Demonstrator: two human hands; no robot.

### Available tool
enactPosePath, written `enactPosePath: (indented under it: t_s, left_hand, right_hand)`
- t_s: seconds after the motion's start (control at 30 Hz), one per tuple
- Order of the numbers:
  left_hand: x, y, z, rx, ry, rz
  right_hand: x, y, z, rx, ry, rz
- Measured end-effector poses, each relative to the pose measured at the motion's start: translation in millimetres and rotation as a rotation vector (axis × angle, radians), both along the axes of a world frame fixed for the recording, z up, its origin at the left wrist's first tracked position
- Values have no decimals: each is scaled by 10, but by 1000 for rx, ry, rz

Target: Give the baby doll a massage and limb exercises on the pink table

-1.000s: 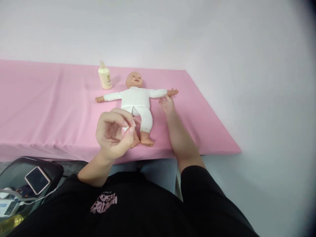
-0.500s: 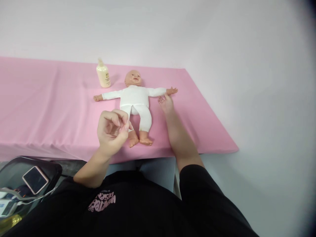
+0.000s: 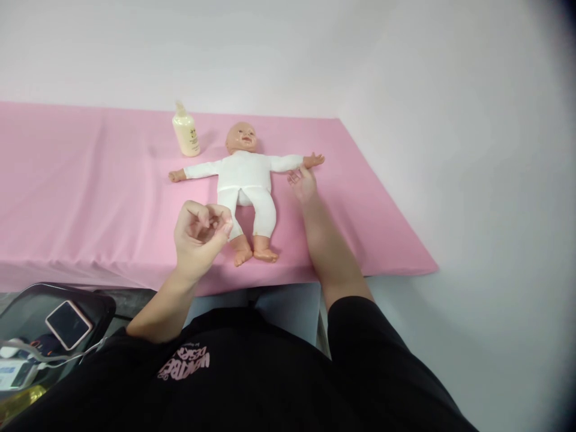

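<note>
A baby doll (image 3: 245,180) in white clothes lies face up in the middle of the pink-covered table (image 3: 90,192), arms spread wide. The right hand (image 3: 302,183) rests just beside the doll's right-side arm, fingers loosely extended and holding nothing. The left hand (image 3: 200,234) hovers near the doll's legs, fingers curled inward (nothing visibly gripped). A cream lotion bottle (image 3: 186,130) stands upright, far left of the head.
</note>
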State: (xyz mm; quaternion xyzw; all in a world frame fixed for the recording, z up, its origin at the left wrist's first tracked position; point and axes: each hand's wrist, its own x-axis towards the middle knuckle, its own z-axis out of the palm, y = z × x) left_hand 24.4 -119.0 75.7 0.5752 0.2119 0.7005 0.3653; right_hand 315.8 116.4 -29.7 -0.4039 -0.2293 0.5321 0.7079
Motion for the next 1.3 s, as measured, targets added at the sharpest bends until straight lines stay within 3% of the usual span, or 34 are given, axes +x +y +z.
enactPosePath:
  t_s: [0.2, 0.37, 0.53, 0.8, 1.3]
  left_hand:
    - [-33, -12, -37, -94, 34, -38]
    - [-126, 60, -186, -193, 100, -15]
    - [-180, 160, -304, -324, -13, -74]
    - [-167, 141, -177, -468, -197, -249]
    - [-162, 108, -188, -451, -175, -259]
  right_hand:
    - [12, 28, -34, 5, -17, -3]
    - [21, 49, -34, -9, 20, -6]
    - [36, 110, -77, -20, 6, -16]
    - [49, 119, -120, 32, -10, 2]
    - [48, 110, -112, 13, -33, -7]
